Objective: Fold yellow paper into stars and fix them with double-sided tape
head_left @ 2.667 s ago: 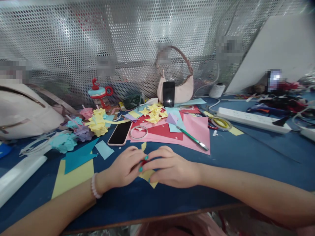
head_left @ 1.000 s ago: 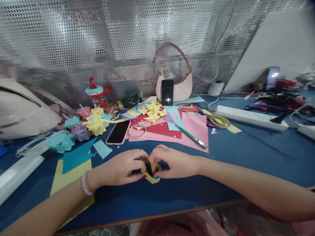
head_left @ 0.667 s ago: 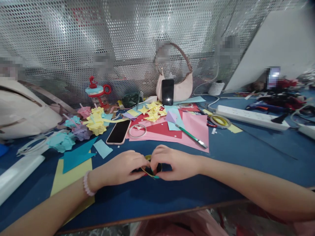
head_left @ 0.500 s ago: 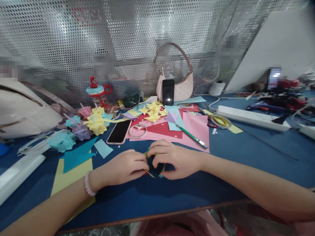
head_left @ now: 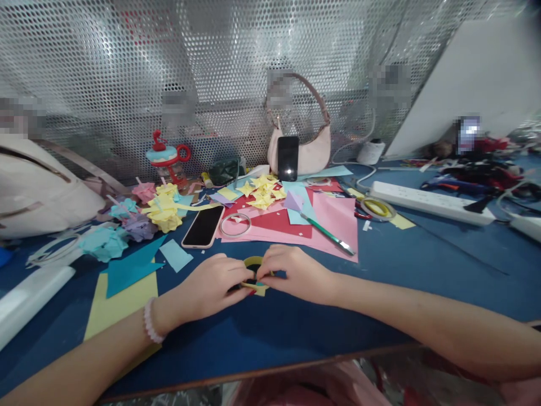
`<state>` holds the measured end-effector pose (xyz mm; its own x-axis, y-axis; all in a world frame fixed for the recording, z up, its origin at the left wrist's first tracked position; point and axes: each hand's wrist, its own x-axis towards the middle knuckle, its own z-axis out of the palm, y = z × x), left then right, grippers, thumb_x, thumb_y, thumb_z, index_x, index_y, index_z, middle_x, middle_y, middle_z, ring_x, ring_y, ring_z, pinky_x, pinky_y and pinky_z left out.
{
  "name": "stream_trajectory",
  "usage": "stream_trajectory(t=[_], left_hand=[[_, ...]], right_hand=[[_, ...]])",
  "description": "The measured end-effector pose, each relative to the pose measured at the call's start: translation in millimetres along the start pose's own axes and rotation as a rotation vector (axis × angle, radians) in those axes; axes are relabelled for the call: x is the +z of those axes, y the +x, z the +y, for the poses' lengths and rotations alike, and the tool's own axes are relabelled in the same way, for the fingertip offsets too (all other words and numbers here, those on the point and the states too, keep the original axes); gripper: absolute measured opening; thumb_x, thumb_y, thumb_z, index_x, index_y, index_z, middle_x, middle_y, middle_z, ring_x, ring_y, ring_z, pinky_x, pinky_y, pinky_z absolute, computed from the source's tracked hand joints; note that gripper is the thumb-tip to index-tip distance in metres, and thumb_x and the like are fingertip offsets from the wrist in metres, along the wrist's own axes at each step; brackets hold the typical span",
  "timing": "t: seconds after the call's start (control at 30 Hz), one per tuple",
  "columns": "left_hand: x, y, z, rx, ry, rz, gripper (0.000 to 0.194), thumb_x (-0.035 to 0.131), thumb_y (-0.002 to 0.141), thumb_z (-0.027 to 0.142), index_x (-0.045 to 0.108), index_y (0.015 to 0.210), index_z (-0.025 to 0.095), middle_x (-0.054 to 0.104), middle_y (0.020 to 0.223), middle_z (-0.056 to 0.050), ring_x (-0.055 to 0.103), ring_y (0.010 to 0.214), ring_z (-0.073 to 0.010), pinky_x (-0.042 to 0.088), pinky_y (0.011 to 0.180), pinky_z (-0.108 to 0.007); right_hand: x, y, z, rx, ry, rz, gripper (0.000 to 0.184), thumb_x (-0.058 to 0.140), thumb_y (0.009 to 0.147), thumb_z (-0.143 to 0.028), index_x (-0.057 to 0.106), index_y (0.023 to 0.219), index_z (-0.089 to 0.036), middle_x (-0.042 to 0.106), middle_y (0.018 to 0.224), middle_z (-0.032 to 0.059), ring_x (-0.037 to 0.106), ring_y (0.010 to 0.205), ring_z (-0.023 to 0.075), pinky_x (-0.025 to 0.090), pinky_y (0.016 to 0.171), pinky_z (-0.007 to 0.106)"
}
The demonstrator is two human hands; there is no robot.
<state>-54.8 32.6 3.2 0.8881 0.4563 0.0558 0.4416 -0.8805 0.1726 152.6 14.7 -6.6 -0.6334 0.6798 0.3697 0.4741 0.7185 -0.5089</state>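
Note:
A yellow paper strip (head_left: 253,261), curved into a loop, stands just above the blue tabletop between my hands. My left hand (head_left: 217,285) grips the loop's left side, its thumb low and its fingers bent over the top. My right hand (head_left: 298,273) pinches the near right part with thumb and fingertips close together. A small yellow end pokes out below the fingertips. Part of the loop is hidden behind my fingers. Beyond the hands lies a clear tape roll (head_left: 222,224), beside a phone (head_left: 203,228) lying flat.
Pink paper (head_left: 338,223) and red paper carry a green-handled cutter (head_left: 325,231) and folded yellow stars (head_left: 265,190). Paper flowers (head_left: 103,242) and yellow sheets (head_left: 120,307) lie left. A white handbag (head_left: 313,149) with an upright phone (head_left: 288,158) stands behind; a power strip (head_left: 431,203) lies right.
My right hand has drawn its spread fingers together into a pinch and shifted slightly left. More of the yellow loop shows between the hands now.

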Motion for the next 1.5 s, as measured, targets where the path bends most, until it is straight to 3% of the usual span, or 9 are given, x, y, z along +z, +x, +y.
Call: stream_trajectory(t=[0.13, 0.33, 0.47, 0.6, 0.73, 1.0, 1.17, 1.5], left_hand=[[4.5, 0, 3, -0.04, 0.014, 0.037, 0.014, 0.046, 0.088, 0.026, 0.058, 0.087, 0.019, 0.06, 0.078, 0.0, 0.055, 0.074, -0.0146, 0.034, 0.065, -0.026], [11.8, 1, 2, -0.091, -0.119, 0.099, 0.012, 0.051, 0.083, 0.02, 0.063, 0.082, 0.02, 0.057, 0.083, -0.001, 0.055, 0.075, -0.0122, 0.039, 0.065, -0.022], [12.2, 1, 3, -0.107, -0.13, 0.099, 0.012, 0.052, 0.083, 0.021, 0.064, 0.082, 0.02, 0.057, 0.082, -0.001, 0.054, 0.072, -0.0117, 0.039, 0.064, -0.022], [9.9, 1, 2, -0.113, -0.124, 0.132, 0.015, 0.051, 0.083, 0.022, 0.064, 0.077, 0.019, 0.057, 0.081, -0.001, 0.054, 0.071, -0.0117, 0.04, 0.065, -0.023], [8.8, 0, -1, -0.129, -0.148, 0.153, 0.014, 0.052, 0.083, 0.023, 0.065, 0.079, 0.019, 0.055, 0.086, -0.002, 0.054, 0.075, -0.0124, 0.042, 0.069, -0.024], [9.7, 1, -2, -0.14, -0.131, 0.13, 0.015, 0.051, 0.084, 0.024, 0.064, 0.079, 0.019, 0.057, 0.094, -0.003, 0.055, 0.082, -0.0135, 0.043, 0.075, -0.025], [8.4, 1, -1, -0.14, -0.128, 0.12, 0.009, 0.053, 0.083, 0.022, 0.062, 0.081, 0.019, 0.059, 0.094, -0.001, 0.057, 0.084, -0.0136, 0.042, 0.075, -0.025], [11.0, 1, 1, -0.159, -0.055, 0.11, 0.007, 0.054, 0.083, 0.023, 0.059, 0.079, 0.019, 0.062, 0.093, 0.001, 0.058, 0.083, -0.0137, 0.038, 0.069, -0.026]], right_hand=[[5, -1, -4, 0.017, -0.038, -0.066, 0.009, 0.059, 0.079, -0.014, 0.067, 0.079, -0.018, 0.066, 0.074, 0.0018, 0.057, 0.073, 0.0138, 0.043, 0.066, 0.023], [6, -2, -4, 0.094, -0.052, -0.067, 0.007, 0.059, 0.08, -0.018, 0.061, 0.087, -0.018, 0.065, 0.075, 0.0003, 0.058, 0.068, 0.0121, 0.042, 0.062, 0.021], [3, -3, -2, -0.037, -0.101, -0.141, 0.01, 0.052, 0.085, -0.019, 0.062, 0.086, -0.017, 0.065, 0.078, 0.0036, 0.059, 0.072, 0.0139, 0.044, 0.065, 0.024], [-2, -3, 0, -0.207, -0.118, -0.09, 0.019, 0.043, 0.087, -0.014, 0.061, 0.093, -0.016, 0.066, 0.092, 0.0076, 0.057, 0.09, 0.0161, 0.044, 0.081, 0.028], [-8, -1, 5, -0.198, -0.218, -0.059, 0.02, 0.044, 0.084, -0.011, 0.06, 0.096, -0.016, 0.065, 0.093, 0.0075, 0.054, 0.095, 0.0172, 0.04, 0.086, 0.034], [-8, -1, 12, -0.291, -0.256, -0.132, 0.021, 0.04, 0.09, -0.019, 0.059, 0.098, -0.018, 0.065, 0.088, 0.005, 0.054, 0.088, 0.016, 0.036, 0.085, 0.033], [-7, -1, 15, -0.316, -0.284, -0.155, 0.023, 0.039, 0.088, -0.012, 0.06, 0.098, -0.017, 0.065, 0.084, 0.0027, 0.052, 0.086, 0.0156, 0.034, 0.083, 0.032], [4, -3, 3, -0.274, -0.295, -0.047, 0.017, 0.046, 0.087, -0.02, 0.062, 0.088, -0.017, 0.068, 0.081, 0.003, 0.055, 0.083, 0.0164, 0.033, 0.082, 0.033]])
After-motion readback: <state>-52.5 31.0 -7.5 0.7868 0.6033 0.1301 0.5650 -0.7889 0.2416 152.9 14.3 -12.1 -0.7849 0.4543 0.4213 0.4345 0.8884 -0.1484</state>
